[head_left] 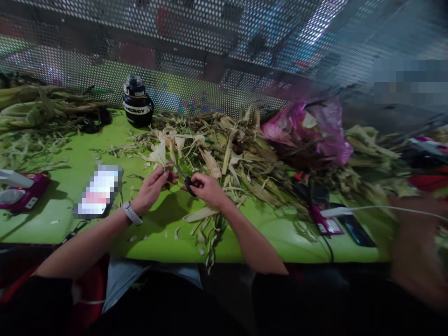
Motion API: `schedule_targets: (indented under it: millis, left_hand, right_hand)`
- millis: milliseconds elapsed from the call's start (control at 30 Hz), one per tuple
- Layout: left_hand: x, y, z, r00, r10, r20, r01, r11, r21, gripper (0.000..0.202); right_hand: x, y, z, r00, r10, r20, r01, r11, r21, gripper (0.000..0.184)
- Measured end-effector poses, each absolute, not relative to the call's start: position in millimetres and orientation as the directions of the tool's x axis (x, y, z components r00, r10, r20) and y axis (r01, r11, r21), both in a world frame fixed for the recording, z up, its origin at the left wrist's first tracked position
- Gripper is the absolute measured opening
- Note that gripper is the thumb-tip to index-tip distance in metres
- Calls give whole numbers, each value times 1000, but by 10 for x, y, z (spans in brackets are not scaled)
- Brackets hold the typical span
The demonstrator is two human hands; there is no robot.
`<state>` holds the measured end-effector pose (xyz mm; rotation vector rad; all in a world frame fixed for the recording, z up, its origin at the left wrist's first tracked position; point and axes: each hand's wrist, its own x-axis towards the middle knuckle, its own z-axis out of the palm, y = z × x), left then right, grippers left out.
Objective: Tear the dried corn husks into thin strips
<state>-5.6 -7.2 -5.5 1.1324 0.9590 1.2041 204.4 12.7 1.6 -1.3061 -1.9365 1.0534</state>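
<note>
My left hand (154, 185), with a pale watch band on the wrist, is closed on a bunch of pale corn husk (159, 155) whose leaves fan out away from me. My right hand (206, 189) grips the black handles of a pair of scissors (189, 185). The scissor blades point up and left, close to the fingers of my left hand and the base of the husk. Whether the blades touch the husk I cannot make out. Behind both hands lies a heap of dry corn husks (245, 158), with scraps and strips scattered around it.
A black bottle (137, 105) stands before a perforated metal screen (210, 56). On the green table (157, 242) lie a lit phone (100, 191), a dark phone (355, 226) and magenta packs with white cables. A pink plastic bag (308, 130) sits right; another person's arm (415, 242) is beyond.
</note>
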Motion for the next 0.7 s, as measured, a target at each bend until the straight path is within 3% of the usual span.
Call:
schedule_targets:
  millis: [167,400,700]
  left_hand:
    - [-83,-11,-24,230,973,16,-306,57,950,33]
    - [-100,-41,112,301,952,-63,-506,215,835,33]
    - [-114,-97,200,310,948,-73,-500,228,836,38]
  right_hand:
    - [2160,158,178,-557,811,-181,251,-43,-967,43]
    - [2324,275,104,-664,698,-268,215,-165,-963,50]
    - [2289,278,72,-696,651,-303,217,-213,-953,50]
